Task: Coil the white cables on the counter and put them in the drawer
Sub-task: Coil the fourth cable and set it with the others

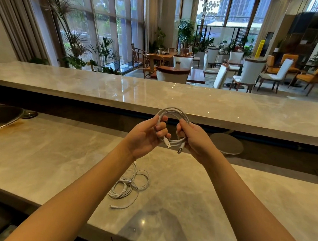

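The coiled white cable [173,121] hangs mid-frame above the desk [40,159] — left hand [150,134] and right hand [194,139] each grip one side; loose cables [130,185] lie below, lower centre.

Nothing readable here, tbh. The yellow sign [259,47] way back in the lounge is too small and blurry to make out, and the plugs on the white cable [173,110] show no print I can read.

A coiled white cable [173,111] hangs above the counter [205,197], where loose white cables [125,181] lie tangled.
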A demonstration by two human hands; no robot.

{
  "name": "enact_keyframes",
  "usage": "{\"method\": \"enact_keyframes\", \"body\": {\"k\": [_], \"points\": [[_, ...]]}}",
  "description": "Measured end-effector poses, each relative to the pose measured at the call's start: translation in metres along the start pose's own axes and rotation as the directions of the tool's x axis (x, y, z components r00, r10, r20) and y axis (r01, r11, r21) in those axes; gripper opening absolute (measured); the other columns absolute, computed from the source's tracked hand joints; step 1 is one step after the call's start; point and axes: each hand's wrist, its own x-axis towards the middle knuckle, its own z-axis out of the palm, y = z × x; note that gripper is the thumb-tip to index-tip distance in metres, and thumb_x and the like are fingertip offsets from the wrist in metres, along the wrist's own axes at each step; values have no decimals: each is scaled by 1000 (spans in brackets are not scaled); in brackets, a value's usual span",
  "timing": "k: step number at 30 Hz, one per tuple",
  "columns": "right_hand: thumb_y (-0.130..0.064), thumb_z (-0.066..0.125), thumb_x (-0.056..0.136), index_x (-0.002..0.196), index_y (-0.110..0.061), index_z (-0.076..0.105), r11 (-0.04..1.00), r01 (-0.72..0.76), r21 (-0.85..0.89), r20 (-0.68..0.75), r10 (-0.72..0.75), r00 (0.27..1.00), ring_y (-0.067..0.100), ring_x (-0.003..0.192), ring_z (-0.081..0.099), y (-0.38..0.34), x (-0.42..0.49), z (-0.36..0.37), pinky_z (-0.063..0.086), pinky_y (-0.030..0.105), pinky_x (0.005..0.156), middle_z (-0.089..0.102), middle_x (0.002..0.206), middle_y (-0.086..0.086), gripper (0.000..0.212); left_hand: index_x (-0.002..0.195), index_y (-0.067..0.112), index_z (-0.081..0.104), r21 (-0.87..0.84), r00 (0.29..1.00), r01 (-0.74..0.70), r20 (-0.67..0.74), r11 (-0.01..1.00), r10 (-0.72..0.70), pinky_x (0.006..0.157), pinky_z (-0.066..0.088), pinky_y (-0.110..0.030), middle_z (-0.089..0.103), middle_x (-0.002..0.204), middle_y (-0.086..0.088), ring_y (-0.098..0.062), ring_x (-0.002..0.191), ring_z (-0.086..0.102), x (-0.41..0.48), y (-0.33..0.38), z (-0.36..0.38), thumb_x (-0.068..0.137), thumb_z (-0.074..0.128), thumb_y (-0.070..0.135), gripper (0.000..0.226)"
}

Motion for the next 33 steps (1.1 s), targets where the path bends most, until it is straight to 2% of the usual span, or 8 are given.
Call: {"method": "enact_keyframes", "body": {"k": [3,6,9,12,16,20,27,33], "points": [[-35,38,98,76,-16,56,999,30,-14,34,-29,999,9,54,38,-1,-2,3,33,24,58,43,58,-6,34,88,10,55,-110,998,-50,-37,993,46,64,54,-25,42,54,5,-7,47,44,1,-6,2,99,31,27,32],[-36,42,95,85,-12,63,991,83,-106,117,-70,991,7,56,45,-6,-7,-3,39,20,59,52,64,-3,33,83,10,51,-186,997,-51,-71,981,38,41,37,-16,36,52,5,-5,39,34,3,-8,1,100,30,29,33],[-34,41,96,100,-11,66,948,151,-282,74,-135,988,3,56,53,-15,-6,-15,44,13,55,63,73,-1,34,83,9,51,-150,996,-24,-91,988,10,37,27,-14,34,53,5,-4,39,30,2,-5,-5,100,30,31,34],[-28,42,98,104,-14,65,788,243,-566,46,-264,963,3,61,54,-24,1,-25,43,11,55,64,76,-5,28,85,8,53,-106,995,19,-94,994,-29,39,25,-15,34,55,5,-4,41,30,0,-2,-9,99,32,32,35],[-23,46,96,106,-13,65,644,308,-700,143,-295,945,11,74,58,-39,8,-27,48,21,68,65,82,-1,24,89,6,56,-56,994,83,-65,995,-86,40,27,-16,36,57,3,-5,43,32,1,-3,-6,99,31,36,40],[-24,53,93,112,-11,66,304,242,-921,82,-456,886,16,88,50,-49,18,-29,37,26,73,61,105,9,27,95,4,56,-36,990,125,-56,991,-127,42,31,-18,38,59,2,-7,46,35,0,-2,-8,98,30,41,45],[-20,58,90,106,-7,69,339,339,-878,33,-663,748,17,80,54,-52,15,-17,44,25,69,63,96,12,24,108,4,55,-24,987,156,-31,987,-157,51,41,-20,41,67,0,-9,55,39,-7,-1,-9,97,31,37,42],[-20,60,88,110,-9,67,432,299,-851,3,-565,825,12,82,55,-48,30,-20,45,22,73,66,104,10,25,106,4,56,32,981,181,62,983,-182,50,39,-19,42,67,0,-8,54,38,-12,0,-7,97,32,29,36]]}}
